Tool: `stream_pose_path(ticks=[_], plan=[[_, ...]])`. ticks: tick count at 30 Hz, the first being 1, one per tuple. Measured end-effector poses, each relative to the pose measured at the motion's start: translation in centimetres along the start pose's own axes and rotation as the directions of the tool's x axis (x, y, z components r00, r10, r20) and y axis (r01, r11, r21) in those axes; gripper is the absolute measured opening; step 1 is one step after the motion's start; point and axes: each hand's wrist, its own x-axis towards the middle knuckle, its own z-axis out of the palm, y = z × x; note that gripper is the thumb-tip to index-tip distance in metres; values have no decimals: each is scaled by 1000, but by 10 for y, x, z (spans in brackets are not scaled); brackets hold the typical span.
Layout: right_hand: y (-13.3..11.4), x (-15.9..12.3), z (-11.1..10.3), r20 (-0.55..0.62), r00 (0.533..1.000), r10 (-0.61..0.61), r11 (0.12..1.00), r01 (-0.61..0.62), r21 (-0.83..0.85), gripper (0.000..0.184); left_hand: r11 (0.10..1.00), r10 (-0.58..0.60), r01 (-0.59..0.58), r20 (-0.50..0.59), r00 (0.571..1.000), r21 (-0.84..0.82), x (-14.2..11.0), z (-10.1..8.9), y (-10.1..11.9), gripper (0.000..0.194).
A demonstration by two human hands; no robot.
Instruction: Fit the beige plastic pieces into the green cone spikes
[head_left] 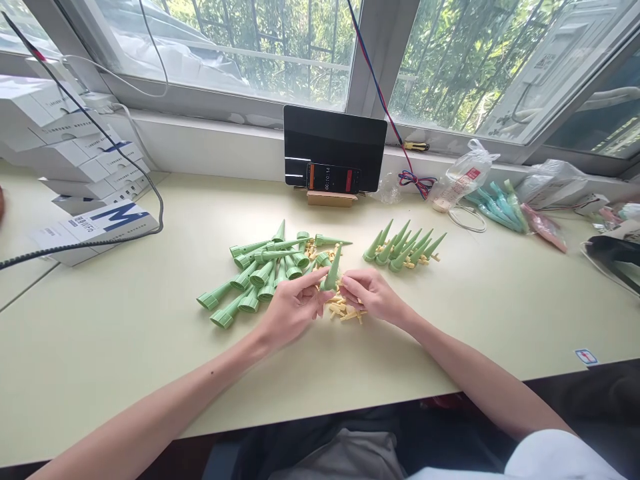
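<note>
My left hand [295,308] grips a green plastic watering spike [332,272] by its wide base, the tip pointing up. My right hand [374,293] is pinched against the side of that base, on a small yellow valve [342,283] mostly covered by the fingertips. Loose yellow valves [350,313] lie under and between the hands, with more just behind. To the left spreads a pile of green spikes [260,275], most on their sides with hollow ends showing. On the right, several spikes [400,248] stand upright in a cluster, yellow valves at their bases.
A phone [334,179] showing a timer leans on a dark tablet [335,143] at the back. White boxes [90,153] are stacked at left, a black cable [161,200] crossing before them. Plastic bags [465,177] and teal items [500,207] lie at the back right.
</note>
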Motion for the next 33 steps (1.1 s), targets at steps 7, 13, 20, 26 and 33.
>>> stream_pose_path(ticks=[7,13,20,26,33], plan=[[9,1,-5,48,934,-354,767,320,-555,34,970,-198,209,100,975,-124,1,-1,16,65],[13,0,-7,133,901,-412,645,392,-656,28,967,-169,200,188,968,-158,3,-3,18,50],[4,0,1,-22,965,-262,878,229,-421,35,995,-93,95,56,994,-22,2,-1,4,60],[5,2,3,86,991,104,964,-122,237,38,982,164,-164,12,986,98,2,-1,-1,35],[6,2,2,78,994,72,961,-90,261,38,962,208,-204,-2,978,183,2,-1,-4,38]])
